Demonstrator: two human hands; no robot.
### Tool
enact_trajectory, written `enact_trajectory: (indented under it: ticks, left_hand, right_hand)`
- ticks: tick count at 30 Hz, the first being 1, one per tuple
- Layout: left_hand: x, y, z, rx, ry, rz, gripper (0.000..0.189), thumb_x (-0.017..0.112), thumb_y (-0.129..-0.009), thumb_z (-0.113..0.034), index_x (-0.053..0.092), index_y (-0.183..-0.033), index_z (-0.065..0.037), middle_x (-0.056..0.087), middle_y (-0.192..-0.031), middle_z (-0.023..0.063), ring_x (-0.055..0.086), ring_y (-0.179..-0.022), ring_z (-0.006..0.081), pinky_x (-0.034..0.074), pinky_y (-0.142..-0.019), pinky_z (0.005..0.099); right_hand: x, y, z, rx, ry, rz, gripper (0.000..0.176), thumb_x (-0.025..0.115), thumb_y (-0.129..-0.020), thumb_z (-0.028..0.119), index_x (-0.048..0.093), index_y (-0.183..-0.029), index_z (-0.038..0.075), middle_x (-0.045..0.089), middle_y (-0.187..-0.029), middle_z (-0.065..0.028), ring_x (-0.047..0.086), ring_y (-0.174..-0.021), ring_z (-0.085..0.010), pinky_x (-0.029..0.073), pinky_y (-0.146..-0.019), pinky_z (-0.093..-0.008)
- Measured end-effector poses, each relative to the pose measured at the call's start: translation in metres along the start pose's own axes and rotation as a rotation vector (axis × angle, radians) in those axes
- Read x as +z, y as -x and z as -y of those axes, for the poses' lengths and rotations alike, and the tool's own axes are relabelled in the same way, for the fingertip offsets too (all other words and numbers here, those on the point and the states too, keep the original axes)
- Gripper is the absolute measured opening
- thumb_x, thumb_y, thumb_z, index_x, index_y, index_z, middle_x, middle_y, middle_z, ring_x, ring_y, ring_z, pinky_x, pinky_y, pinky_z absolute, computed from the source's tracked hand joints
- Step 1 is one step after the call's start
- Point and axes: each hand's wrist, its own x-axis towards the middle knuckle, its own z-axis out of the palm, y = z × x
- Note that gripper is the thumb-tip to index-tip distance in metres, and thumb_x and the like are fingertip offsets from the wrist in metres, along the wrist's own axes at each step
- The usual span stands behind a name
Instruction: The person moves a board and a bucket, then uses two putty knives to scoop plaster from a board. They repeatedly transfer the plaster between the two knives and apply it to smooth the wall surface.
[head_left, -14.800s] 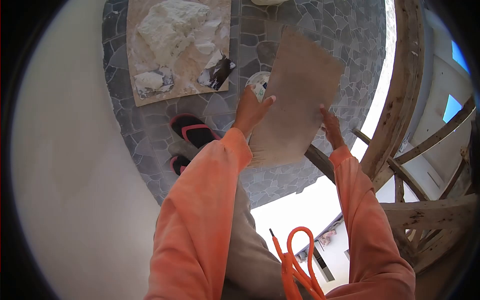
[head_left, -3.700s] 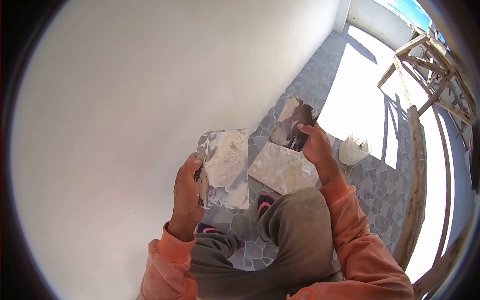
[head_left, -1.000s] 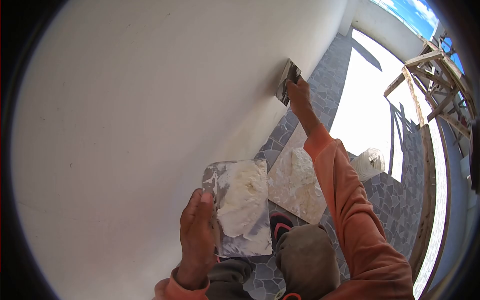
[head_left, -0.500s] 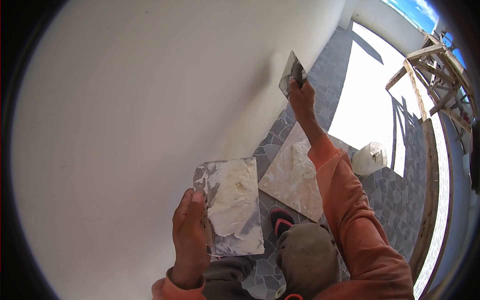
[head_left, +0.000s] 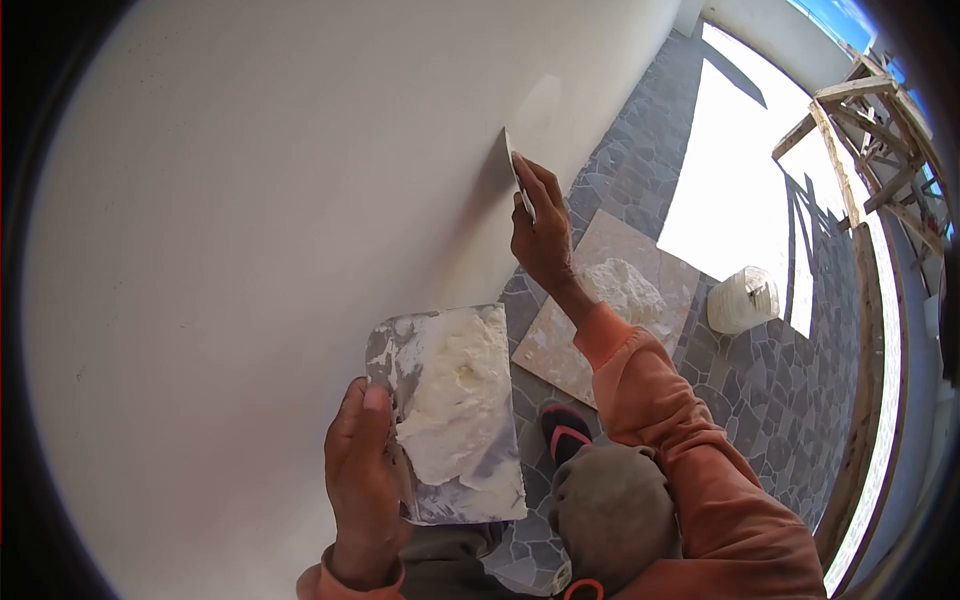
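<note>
My left hand (head_left: 362,470) grips the left edge of a flat plastering hawk (head_left: 390,340), its thumb on top. A thick layer of off-white plaster (head_left: 465,390) covers most of that board. My right hand (head_left: 543,225) is closed around a thin metal trowel (head_left: 519,175), seen nearly edge-on. The trowel's blade is at the white wall (head_left: 300,200), with a dark shadow beside it; whether its whole edge touches cannot be made out. A slightly different-toned patch shows on the wall above the trowel.
On the stone-patterned floor (head_left: 770,420) lies a square board (head_left: 560,345) with a heap of white plaster (head_left: 625,290). A whitish bucket (head_left: 742,300) stands right of it. Wooden scaffolding (head_left: 860,110) rises at far right. My sandalled foot (head_left: 565,435) is near the board.
My right hand has swung left and down, bringing the trowel from beside the wall's far end to its surface, its blade turned edge-on. The hawk has shifted slightly left.
</note>
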Motion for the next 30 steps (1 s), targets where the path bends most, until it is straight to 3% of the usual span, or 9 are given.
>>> enact_trajectory:
  ticks: [3, 7, 9, 11, 15, 21, 26, 29, 30]
  left_hand:
    - [-0.003, -0.001, 0.0, -0.012, 0.007, 0.009, 0.031, 0.047, -0.102, -0.024, 0.053, -0.115, 0.003, 0.062, -0.106, 0.0068, 0.057, -0.098, 0.0111, 0.044, -0.088, 0.0255]
    - [-0.013, 0.003, 0.005, -0.034, -0.032, -0.134, 0.045, 0.049, -0.101, -0.024, 0.043, -0.13, 0.01, 0.06, -0.116, 0.0116, 0.056, -0.108, 0.0145, 0.043, -0.094, 0.0267]
    - [-0.01, 0.003, 0.005, -0.022, -0.065, -0.229, 0.045, 0.051, -0.1, -0.026, 0.044, -0.128, 0.008, 0.06, -0.115, 0.0107, 0.057, -0.106, 0.0153, 0.045, -0.092, 0.0277]
    - [-0.006, 0.002, 0.006, 0.023, -0.116, -0.323, 0.037, 0.052, -0.099, -0.031, 0.055, -0.116, 0.001, 0.061, -0.106, 0.0065, 0.061, -0.096, 0.0148, 0.049, -0.084, 0.0291]
    - [-0.01, 0.0, 0.005, 0.007, -0.081, -0.209, 0.037, 0.051, -0.1, -0.028, 0.052, -0.119, 0.003, 0.061, -0.109, 0.0079, 0.06, -0.099, 0.0147, 0.047, -0.086, 0.0283]
    - [-0.01, -0.003, -0.002, -0.012, -0.007, -0.039, 0.033, 0.049, -0.102, -0.023, 0.053, -0.119, 0.005, 0.063, -0.108, 0.0078, 0.058, -0.099, 0.0121, 0.045, -0.089, 0.026]
    - [0.0, -0.004, 0.002, -0.038, 0.041, -0.049, 0.042, 0.051, -0.101, -0.023, 0.047, -0.128, 0.009, 0.062, -0.115, 0.0097, 0.058, -0.106, 0.0141, 0.045, -0.092, 0.0266]
    - [-0.002, -0.002, 0.005, -0.031, -0.047, -0.124, 0.053, 0.052, -0.1, -0.024, 0.038, -0.137, 0.012, 0.058, -0.122, 0.0137, 0.055, -0.113, 0.0168, 0.044, -0.096, 0.0275]
    - [-0.001, -0.002, 0.005, -0.043, -0.048, -0.144, 0.056, 0.052, -0.1, -0.024, 0.035, -0.139, 0.013, 0.057, -0.124, 0.0149, 0.055, -0.114, 0.0175, 0.044, -0.097, 0.0277]
  right_hand:
    - [-0.017, 0.022, 0.007, 0.026, -0.096, 0.122, 0.041, 0.05, -0.093, -0.002, 0.054, -0.133, 0.006, 0.057, -0.128, -0.0135, 0.058, -0.118, -0.0258, 0.046, -0.098, -0.0343]
    - [-0.029, 0.008, -0.043, 0.693, -0.093, -0.136, 0.026, 0.059, -0.093, 0.018, 0.063, -0.111, -0.001, 0.064, -0.083, -0.0039, 0.056, -0.073, -0.0109, 0.046, -0.068, -0.0295]
    - [-0.024, -0.002, -0.093, 0.767, -0.297, -0.271, 0.025, 0.058, -0.091, 0.015, 0.064, -0.111, 0.002, 0.064, -0.087, -0.0015, 0.055, -0.075, -0.0104, 0.046, -0.067, -0.0282]
    - [-0.023, -0.017, -0.116, 0.764, -0.216, -0.211, 0.029, 0.054, -0.091, 0.014, 0.062, -0.116, 0.001, 0.065, -0.091, -0.0051, 0.057, -0.079, -0.0119, 0.047, -0.07, -0.0297]
    - [-0.011, -0.039, -0.114, 0.751, -0.12, -0.058, 0.038, 0.048, -0.091, 0.011, 0.057, -0.126, 0.0, 0.067, -0.105, -0.0159, 0.064, -0.092, -0.0221, 0.05, -0.081, -0.0348]
    - [0.034, -0.014, -0.068, 0.356, 0.102, -0.174, 0.064, 0.044, -0.078, -0.01, 0.045, -0.14, 0.003, 0.052, -0.123, -0.0175, 0.056, -0.112, -0.0356, 0.048, -0.095, -0.0397]
    - [0.018, 0.025, -0.024, 0.01, 0.073, -0.019, 0.053, 0.047, -0.086, -0.007, 0.046, -0.139, 0.001, 0.05, -0.132, -0.0173, 0.052, -0.123, -0.0335, 0.046, -0.099, -0.0392]
    - [-0.016, 0.02, -0.032, 0.097, -0.012, -0.012, 0.048, 0.048, -0.087, -0.003, 0.048, -0.135, 0.0, 0.057, -0.119, -0.02, 0.059, -0.107, -0.0349, 0.048, -0.092, -0.0408]
    - [-0.018, 0.013, -0.043, 0.337, -0.029, -0.084, 0.04, 0.048, -0.089, 0.003, 0.051, -0.129, -0.001, 0.06, -0.11, -0.02, 0.062, -0.099, -0.0342, 0.049, -0.086, -0.0403]
